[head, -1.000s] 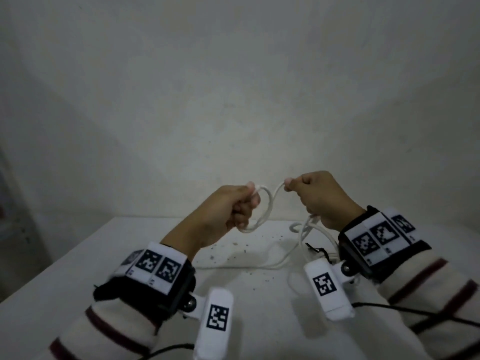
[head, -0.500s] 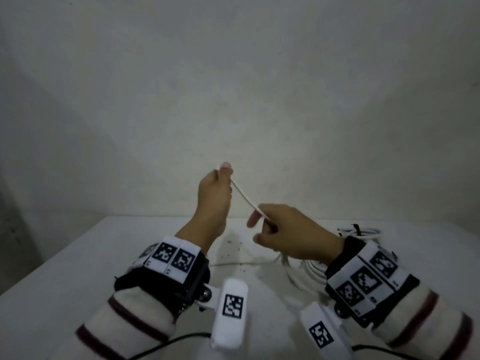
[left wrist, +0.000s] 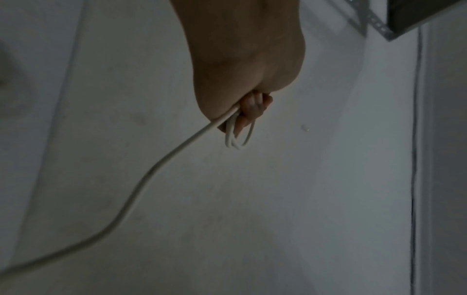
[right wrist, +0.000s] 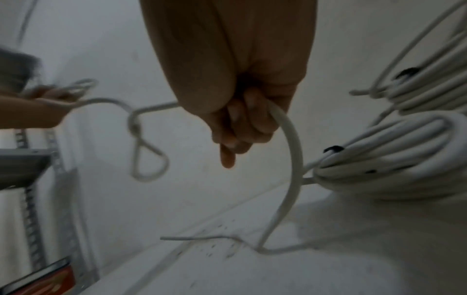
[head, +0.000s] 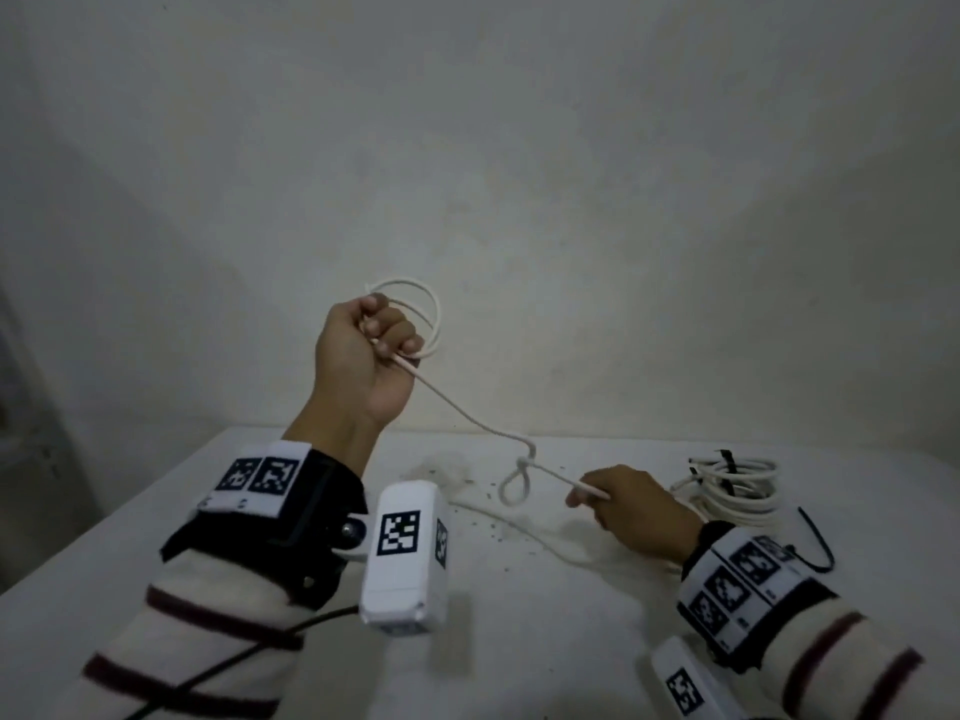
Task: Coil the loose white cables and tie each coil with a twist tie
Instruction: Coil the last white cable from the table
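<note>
My left hand (head: 371, 350) is raised above the table, its fingers (left wrist: 252, 108) curled round a small coil of white cable (head: 415, 314) with about two loops (left wrist: 238, 137). From that fist the white cable (head: 467, 415) runs down to the right, makes a twisted loop (head: 517, 485) in mid-air, and reaches my right hand (head: 631, 506). The right hand, low over the table, pinches the cable (right wrist: 290, 139); the slack trails onto the table (right wrist: 267, 247).
Finished white cable coils (head: 737, 491) bound with black twist ties (head: 727, 462) lie at the table's back right (right wrist: 384, 159). A loose black tie (head: 821, 553) lies just in front of them. Dark specks dot the white table (head: 519, 641). A metal rack (right wrist: 38, 189) stands at the left.
My left hand has risen and turned, now gripping a small coil. My right hand has slid down and right along the cable, drawing it out, and a twisted loop hangs between them.
</note>
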